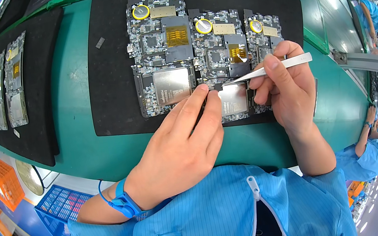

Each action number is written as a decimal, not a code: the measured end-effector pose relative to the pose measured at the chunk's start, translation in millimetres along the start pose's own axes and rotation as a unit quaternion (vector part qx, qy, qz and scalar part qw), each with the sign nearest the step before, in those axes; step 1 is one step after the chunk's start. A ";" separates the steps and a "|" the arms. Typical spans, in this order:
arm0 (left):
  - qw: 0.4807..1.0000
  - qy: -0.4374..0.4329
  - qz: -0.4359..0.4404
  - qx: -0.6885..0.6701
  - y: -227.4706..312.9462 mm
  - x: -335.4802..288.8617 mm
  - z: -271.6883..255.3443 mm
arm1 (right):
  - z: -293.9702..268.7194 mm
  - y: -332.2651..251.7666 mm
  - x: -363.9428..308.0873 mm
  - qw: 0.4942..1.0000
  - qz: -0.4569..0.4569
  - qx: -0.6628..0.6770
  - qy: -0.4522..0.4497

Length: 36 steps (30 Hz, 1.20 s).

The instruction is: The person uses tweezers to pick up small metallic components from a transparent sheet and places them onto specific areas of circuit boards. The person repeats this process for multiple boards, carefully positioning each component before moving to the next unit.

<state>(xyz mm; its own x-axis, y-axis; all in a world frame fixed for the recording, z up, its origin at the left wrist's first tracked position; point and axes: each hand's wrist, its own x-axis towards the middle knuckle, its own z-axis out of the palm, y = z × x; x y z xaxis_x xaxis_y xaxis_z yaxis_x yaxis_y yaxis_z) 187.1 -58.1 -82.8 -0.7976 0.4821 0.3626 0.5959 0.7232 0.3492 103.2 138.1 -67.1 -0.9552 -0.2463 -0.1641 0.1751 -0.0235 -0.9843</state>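
**Fingertips and tweezers meet on the middle board**

Fingers point(198, 98) of the left hand point(179, 153) lie close together, index and middle tips pressed flat on the middle circuit board point(219, 60), seemingly to keep it from sliding; that hand grips nothing. Pinched between thumb and forefinger of the right hand point(286, 87) is a pair of silver tweezers point(269, 69), held like a pen so the tips come down at a shallow slant. They meet a small dark part at the board's centre, right beside the left fingertips; whether the tips actually clamp that part is too small to tell.

Left of the middle board lies a larger board point(160, 49), right of it a third point(263, 30), partly hidden by the right hand. All three rest edge to edge on a black mat point(111, 80), probably for grip and protection. Under the mat is the green bench point(82, 147). Far left of the middle board, more boards point(5, 86) wait on a second mat. A blue wrist strap point(124, 202) circles the left wrist.
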 end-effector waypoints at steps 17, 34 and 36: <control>0.999 -0.030 0.026 -0.003 -9.0 -4.4 -4.7 | -1.4 17.5 -11.4 0.950 -0.272 -0.132 -0.081; 0.999 -0.030 0.026 0.018 -7.1 2.2 -6.1 | -4.4 12.2 -16.8 0.851 -0.412 -0.275 -0.176; 0.999 -0.035 0.012 -0.008 -6.6 5.4 -8.9 | -3.0 12.4 -20.8 0.924 -0.343 -0.112 -0.125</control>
<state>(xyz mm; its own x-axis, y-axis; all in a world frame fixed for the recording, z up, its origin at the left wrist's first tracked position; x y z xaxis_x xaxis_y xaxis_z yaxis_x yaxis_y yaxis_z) 179.6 -64.7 -75.5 -0.7871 0.5332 0.3101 0.6161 0.7035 0.3541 124.5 145.8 -76.0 -0.7331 -0.4655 0.4958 -0.5312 -0.0634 -0.8449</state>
